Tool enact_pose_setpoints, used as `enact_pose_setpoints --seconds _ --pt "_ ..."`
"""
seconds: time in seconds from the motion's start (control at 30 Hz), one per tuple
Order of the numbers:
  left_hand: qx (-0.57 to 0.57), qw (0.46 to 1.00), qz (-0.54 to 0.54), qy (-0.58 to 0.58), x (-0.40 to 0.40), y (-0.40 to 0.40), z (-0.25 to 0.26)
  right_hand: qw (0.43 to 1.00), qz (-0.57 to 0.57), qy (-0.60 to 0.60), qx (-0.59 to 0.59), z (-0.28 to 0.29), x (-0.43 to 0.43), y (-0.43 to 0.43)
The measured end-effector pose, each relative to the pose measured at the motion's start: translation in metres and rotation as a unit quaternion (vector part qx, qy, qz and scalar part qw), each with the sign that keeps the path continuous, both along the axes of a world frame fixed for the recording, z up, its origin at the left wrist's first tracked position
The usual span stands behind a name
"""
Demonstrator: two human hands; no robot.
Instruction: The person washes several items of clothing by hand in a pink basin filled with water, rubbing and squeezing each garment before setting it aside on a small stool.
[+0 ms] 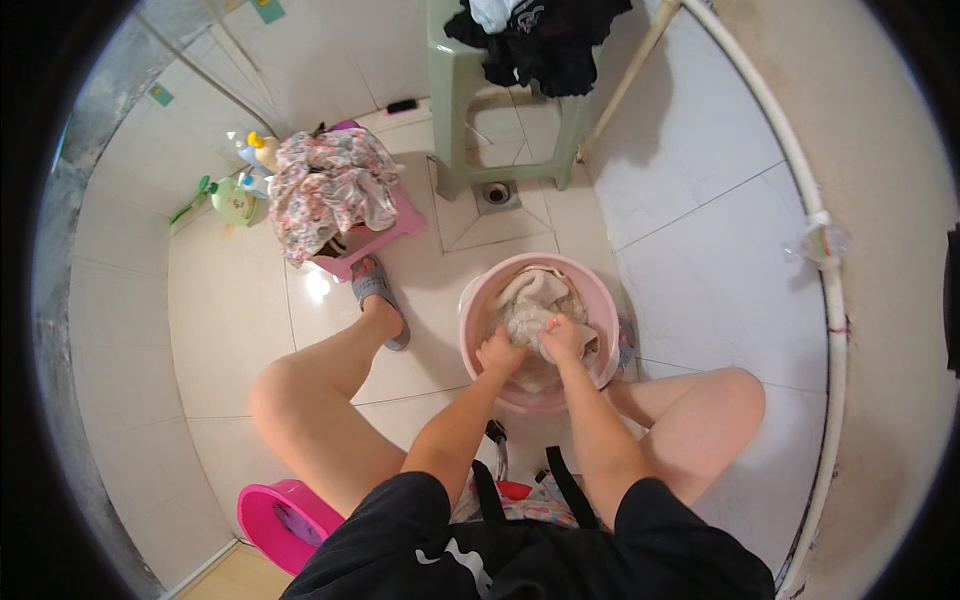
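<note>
Between my legs on the tiled floor stands a round pink plastic basin [491, 276] holding water and a light beige wet cloth [534, 296]. Both my hands are inside the basin. My left hand [501, 352] grips the left side of a bunched part of the cloth, its fingertips partly hidden by fabric. Close by, on the right, my right hand [562, 339] is closed on the same bunch with its thumb on top. Some of the cloth lies in the water beyond my hands.
A green plastic stool [448, 112] bearing dark clothes [551, 45] stands beyond a floor drain [496, 193]. Floral fabric [330, 187] covers a low pink stool [409, 214], beside pump bottles [234, 201]. A bright pink basin [259, 525] sits at lower left. White pipe [834, 330] runs at right.
</note>
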State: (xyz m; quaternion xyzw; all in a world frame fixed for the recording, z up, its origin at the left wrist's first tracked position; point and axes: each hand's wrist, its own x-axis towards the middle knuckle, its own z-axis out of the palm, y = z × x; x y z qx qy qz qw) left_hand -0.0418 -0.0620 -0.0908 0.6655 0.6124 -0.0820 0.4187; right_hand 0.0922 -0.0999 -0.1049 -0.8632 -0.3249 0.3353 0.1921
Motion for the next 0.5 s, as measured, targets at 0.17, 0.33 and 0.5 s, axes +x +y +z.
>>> enact_pose_setpoints --seconds 0.17,0.33,0.5 --pt "0.059 0.934 0.237 -0.26 -0.017 -0.031 0.022 0.982 -0.073 0.042 0.17 0.056 -0.03 -0.036" --pt "0.178 0.856 0.126 -0.469 0.005 -0.005 0.141 0.948 -0.083 0.027 0.307 0.177 -0.017 -0.052" --pt "0.269 0.752 -0.079 -0.596 0.008 0.006 0.305 0.842 0.022 0.207 0.499 0.317 -0.028 -0.068"
